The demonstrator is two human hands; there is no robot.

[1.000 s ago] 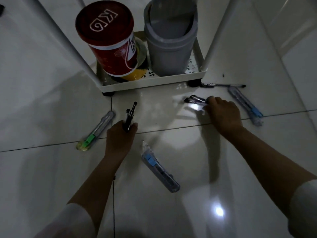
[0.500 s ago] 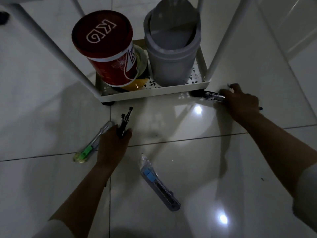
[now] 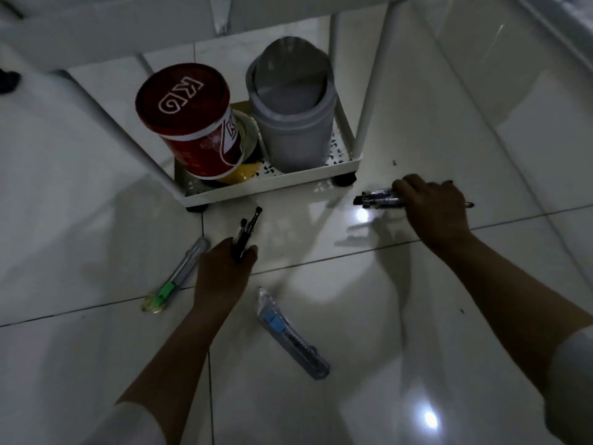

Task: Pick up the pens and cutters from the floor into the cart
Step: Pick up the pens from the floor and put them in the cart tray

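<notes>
My left hand (image 3: 224,274) grips a small bunch of black pens (image 3: 247,228) that point up toward the white cart (image 3: 272,184). My right hand (image 3: 433,207) holds a bundle of dark pens (image 3: 378,200) just right of the cart's front corner, low over the floor. A green-tipped cutter (image 3: 176,277) lies on the tiles beside my left hand. A blue cutter (image 3: 292,335) lies on the floor between my forearms. The blue cutter seen earlier at the right is hidden behind my right hand or out of sight.
The cart's bottom tray carries a red round tin (image 3: 192,130), a grey lidded bin (image 3: 292,107) and a yellow object (image 3: 244,173). White cart legs (image 3: 369,91) rise at the corners. The floor is glossy white tile with light glare (image 3: 428,419).
My right hand moved from the pens in front of the cart to the pen by the cart's wheel and now holds a bundle of pens. My left hand keeps its pens.
</notes>
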